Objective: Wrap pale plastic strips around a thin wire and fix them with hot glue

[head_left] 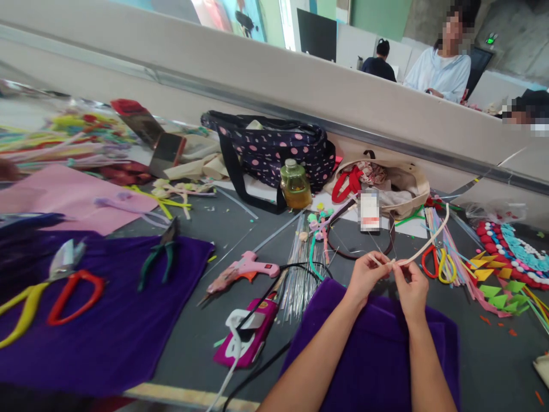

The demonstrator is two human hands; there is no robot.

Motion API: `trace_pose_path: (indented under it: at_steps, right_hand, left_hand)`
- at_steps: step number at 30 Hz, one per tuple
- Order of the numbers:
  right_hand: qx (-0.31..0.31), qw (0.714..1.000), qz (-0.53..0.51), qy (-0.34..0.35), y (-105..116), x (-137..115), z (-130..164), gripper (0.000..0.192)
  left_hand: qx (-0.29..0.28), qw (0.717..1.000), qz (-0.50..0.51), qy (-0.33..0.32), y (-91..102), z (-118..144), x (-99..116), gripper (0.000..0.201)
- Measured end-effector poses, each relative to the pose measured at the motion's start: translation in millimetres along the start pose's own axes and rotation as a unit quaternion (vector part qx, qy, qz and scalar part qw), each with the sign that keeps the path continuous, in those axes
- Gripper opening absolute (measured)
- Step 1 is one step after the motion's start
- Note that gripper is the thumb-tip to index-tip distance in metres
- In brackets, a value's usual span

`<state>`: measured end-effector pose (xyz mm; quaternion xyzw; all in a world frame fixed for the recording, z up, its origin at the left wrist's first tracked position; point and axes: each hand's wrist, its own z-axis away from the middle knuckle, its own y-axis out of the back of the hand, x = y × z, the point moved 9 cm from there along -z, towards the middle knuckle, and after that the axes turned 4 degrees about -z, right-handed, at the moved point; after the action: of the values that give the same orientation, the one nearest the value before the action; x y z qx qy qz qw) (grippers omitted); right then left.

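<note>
Far left: yellow-handled scissors [23, 306] and red-handled scissors [72, 292] lying on a purple cloth [128, 320].
Beside them: green-handled pliers [159, 257] on the same cloth, nose pointing up and away.
Centre: pink glue gun [244, 270] on the grey table [193, 337], nozzle aimed lower left; pink phone [251, 332] just below it, black cable [266, 297] across it.
Behind: dotted dark bag [274, 149] with a small bottle of yellow liquid [295, 184] in front.
Left hand [364, 276]: fingers closed, pinching the near end of the cream strip [424, 243].
Right hand [410, 289]: fingertips pinched on the same strip, just beside the left hand.
Strip: thin, held above the table over purple fabric [377, 349]; long axis running from the hands up and to the right, free end curving upward.
Right edge: coloured felt pieces [501, 286] near the strip's far end.
</note>
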<state>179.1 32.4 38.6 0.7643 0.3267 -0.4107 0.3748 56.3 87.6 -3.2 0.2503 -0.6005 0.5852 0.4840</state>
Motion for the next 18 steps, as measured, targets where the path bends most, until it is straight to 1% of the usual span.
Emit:
trace_pose_path:
  at_steps: [6, 11, 14, 18]
  right_hand:
    - [0.014, 0.999, -0.024, -0.018, 2, 0, 0, 0.026]
    - [0.021, 1.0, -0.015, -0.01, 3, 0, 1, 0.025]
    - [0.026, 1.0, -0.002, 0.011, 3, -3, 3, 0.024]
    - [0.044, 0.996, 0.031, 0.067, 3, -13, 6, 0.021]
  left_hand:
    - [-0.003, 1.0, -0.023, -0.014, 0.9, -2, -2, 0.024]
    - [0.005, 0.999, -0.032, -0.017, 2.9, -4, -4, 0.021]
    - [0.013, 0.999, -0.031, -0.025, 3.4, -3, -1, 0.016]
    - [0.033, 0.999, -0.026, -0.034, 3.9, -1, 4, 0.013]
